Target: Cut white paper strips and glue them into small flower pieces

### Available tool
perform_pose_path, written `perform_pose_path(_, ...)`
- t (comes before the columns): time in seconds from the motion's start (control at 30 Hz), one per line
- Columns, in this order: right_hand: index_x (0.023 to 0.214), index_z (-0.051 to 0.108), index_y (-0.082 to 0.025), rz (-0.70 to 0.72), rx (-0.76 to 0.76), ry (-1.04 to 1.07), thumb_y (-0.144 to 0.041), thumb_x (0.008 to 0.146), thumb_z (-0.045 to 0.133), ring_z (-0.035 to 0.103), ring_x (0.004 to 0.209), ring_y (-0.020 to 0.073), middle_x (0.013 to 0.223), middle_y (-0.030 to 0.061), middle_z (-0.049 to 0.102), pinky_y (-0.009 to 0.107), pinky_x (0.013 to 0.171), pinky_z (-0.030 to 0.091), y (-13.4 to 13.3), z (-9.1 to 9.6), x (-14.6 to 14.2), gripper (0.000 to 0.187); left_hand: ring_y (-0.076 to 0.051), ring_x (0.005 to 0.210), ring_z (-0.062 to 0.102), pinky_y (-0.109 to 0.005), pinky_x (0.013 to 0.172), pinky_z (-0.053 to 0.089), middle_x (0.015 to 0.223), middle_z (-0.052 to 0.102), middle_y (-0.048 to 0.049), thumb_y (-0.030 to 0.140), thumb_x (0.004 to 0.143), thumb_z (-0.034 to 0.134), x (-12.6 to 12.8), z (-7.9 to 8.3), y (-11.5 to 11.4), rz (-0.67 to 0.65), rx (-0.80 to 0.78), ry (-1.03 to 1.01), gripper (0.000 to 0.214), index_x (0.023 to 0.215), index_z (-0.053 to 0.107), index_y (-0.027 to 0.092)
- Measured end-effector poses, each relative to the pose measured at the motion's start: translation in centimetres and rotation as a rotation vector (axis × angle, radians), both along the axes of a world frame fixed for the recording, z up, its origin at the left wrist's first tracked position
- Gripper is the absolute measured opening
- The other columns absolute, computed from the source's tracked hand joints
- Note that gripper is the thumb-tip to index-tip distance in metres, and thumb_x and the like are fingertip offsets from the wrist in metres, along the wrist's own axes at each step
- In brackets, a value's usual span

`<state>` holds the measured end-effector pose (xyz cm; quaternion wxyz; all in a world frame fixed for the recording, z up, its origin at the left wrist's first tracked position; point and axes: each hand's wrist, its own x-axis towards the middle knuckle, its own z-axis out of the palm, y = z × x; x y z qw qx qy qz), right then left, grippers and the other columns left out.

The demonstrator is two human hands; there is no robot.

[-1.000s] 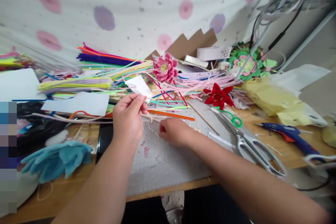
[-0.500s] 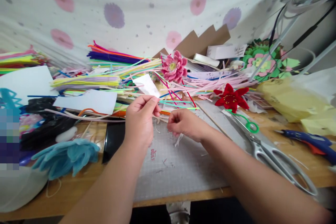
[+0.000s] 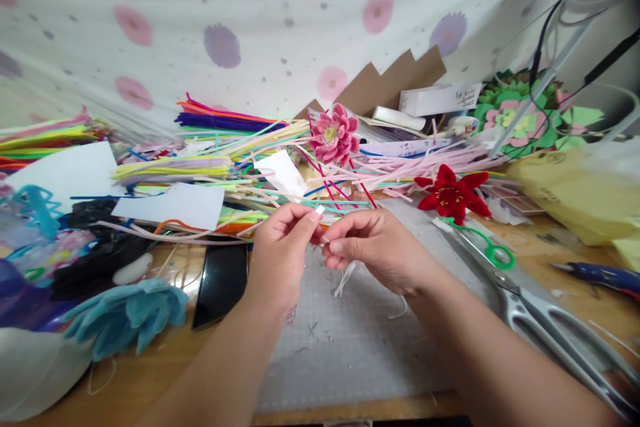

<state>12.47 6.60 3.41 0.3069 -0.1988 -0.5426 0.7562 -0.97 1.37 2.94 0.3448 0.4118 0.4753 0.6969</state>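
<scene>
My left hand (image 3: 283, 250) and my right hand (image 3: 376, 247) meet above a grey cutting mat (image 3: 350, 340). Both pinch the same small white strip (image 3: 320, 211), whose thin tail (image 3: 346, 278) dangles below my right hand. Just behind my hands lies a heap of coloured pipe cleaners (image 3: 220, 153). A pink flower (image 3: 334, 135) and a red flower (image 3: 450, 191) rest among them.
Large scissors with a green loop (image 3: 545, 320) lie on the wooden table at the right, near a blue glue gun (image 3: 605, 275) and yellow bags (image 3: 575, 187). At the left are a blue felt flower (image 3: 127, 310), a black phone (image 3: 221, 278) and white paper sheets (image 3: 170, 203).
My right hand rose from the mat and came up to my left hand, and both now pinch the white strip. The view shifted slightly left and down.
</scene>
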Motion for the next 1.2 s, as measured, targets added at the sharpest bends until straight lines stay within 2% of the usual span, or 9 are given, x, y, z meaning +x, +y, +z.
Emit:
perform_pose_path(0.17, 0.069, 0.066, -0.017, -0.175, 0.222, 0.018, -0.022, 0.070, 0.072, 0.053, 0.058, 0.0077, 0.065, -0.0033, 0.063, 0.020, 0.054, 0.042, -0.02, 0.35, 0.15, 0.008, -0.010, 0.059, 0.053, -0.022, 0.059, 0.042, 0.059, 0.059, 0.0051, 0.019, 0.081, 0.063, 0.15, -0.17, -0.24, 0.009, 0.040, 0.089, 0.012, 0.070, 0.065, 0.020)
perform_pose_path(0.33, 0.069, 0.061, -0.016, -0.329, 0.379, -0.063, -0.025, 0.072, 0.067, 0.052, 0.062, 0.0101, 0.066, -0.0026, 0.059, 0.025, 0.060, 0.041, 0.06, 0.46, 0.08, 0.011, -0.011, 0.060, 0.054, -0.023, 0.062, 0.042, 0.060, 0.060, 0.0054, 0.019, 0.083, 0.062, 0.27, -0.32, -0.43, 0.017, 0.058, 0.165, 0.012, 0.072, 0.065, 0.021)
perform_pose_path(0.57, 0.067, 0.065, -0.016, -0.329, 0.287, -0.106, -0.027, 0.067, 0.070, 0.054, 0.057, 0.0106, 0.061, -0.0020, 0.062, 0.025, 0.058, 0.043, 0.13, 0.53, 0.04, 0.012, -0.012, 0.061, 0.056, -0.023, 0.060, 0.043, 0.064, 0.062, 0.0050, 0.022, 0.084, 0.062, 0.12, -0.26, -0.60, 0.040, 0.039, 0.327, 0.009, 0.075, 0.066, 0.022)
perform_pose_path(0.83, 0.065, 0.064, -0.015, -0.374, 0.280, -0.127, -0.029, 0.067, 0.070, 0.051, 0.054, 0.0096, 0.058, -0.0022, 0.060, 0.025, 0.055, 0.041, 0.12, 0.56, 0.02, 0.015, -0.010, 0.064, 0.057, -0.021, 0.063, 0.044, 0.066, 0.062, 0.0061, 0.020, 0.085, 0.060, 0.21, -0.13, -0.77, 0.033, 0.058, 0.428, 0.012, 0.075, 0.065, 0.023)
perform_pose_path(1.2, 0.064, 0.066, -0.014, -0.374, 0.281, -0.138, -0.031, 0.068, 0.069, 0.051, 0.055, 0.0103, 0.059, -0.0009, 0.062, 0.025, 0.055, 0.040, -0.02, 0.81, -0.04, 0.017, -0.008, 0.063, 0.056, -0.019, 0.063, 0.044, 0.064, 0.063, 0.0081, 0.019, 0.085, 0.061, 0.24, -0.35, -0.62, -0.005, 0.056, 0.338, 0.013, 0.075, 0.066, 0.024)
